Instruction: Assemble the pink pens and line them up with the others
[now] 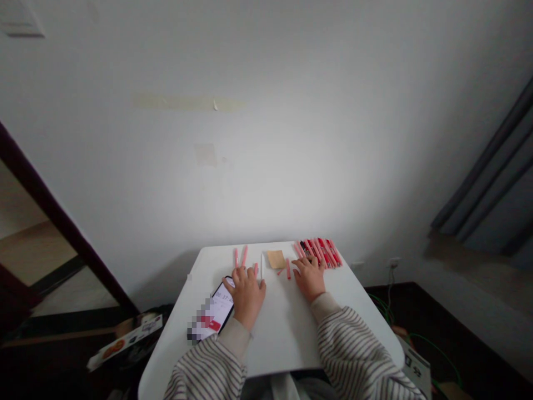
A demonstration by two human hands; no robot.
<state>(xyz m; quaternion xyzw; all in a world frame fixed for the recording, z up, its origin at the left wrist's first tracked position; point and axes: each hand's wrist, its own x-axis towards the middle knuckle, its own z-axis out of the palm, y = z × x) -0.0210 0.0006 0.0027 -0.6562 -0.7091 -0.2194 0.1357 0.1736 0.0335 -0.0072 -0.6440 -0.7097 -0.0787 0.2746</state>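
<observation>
On the white counter (287,339), a phone (224,303) lies left beside the left hand (246,294), its fingers spread, and the right hand (311,279), fingers also apart, is near red-and-pink pens (328,253), with pink sticks (244,255) far left.

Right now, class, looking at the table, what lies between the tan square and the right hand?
A slim pink piece lies between the tan square and the right hand; the head view shows it.
</observation>
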